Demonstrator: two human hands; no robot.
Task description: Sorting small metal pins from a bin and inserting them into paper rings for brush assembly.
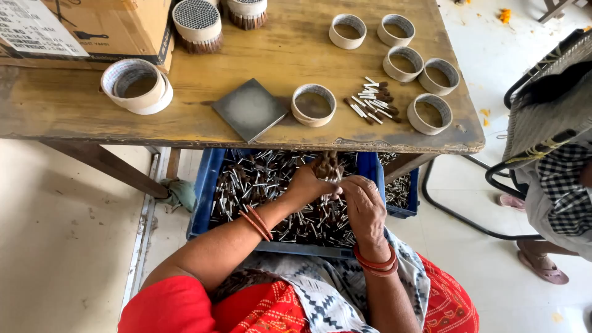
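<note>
Left hand (306, 185) raised over the blue crate (203, 191), fingers closed around a bundle of brown-tipped pins (327, 165) held upright just below the table (74, 111) edge. Right hand (364, 203) beside it, palm down, fingers pinched at the bundle's base. Crate holds loose pins; 6 empty cardboard rings (313, 105) on the table.

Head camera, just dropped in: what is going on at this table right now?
A seated person holds a bundle of small brown-tipped metal pins in the left hand, with the right hand at the bundle's underside. Both hands work over a blue crate filled with loose pins of the same kind, set under the wooden table. On the table lie a small heap of pins, several empty cardboard rings, a tape roll and a grey square plate.
</note>
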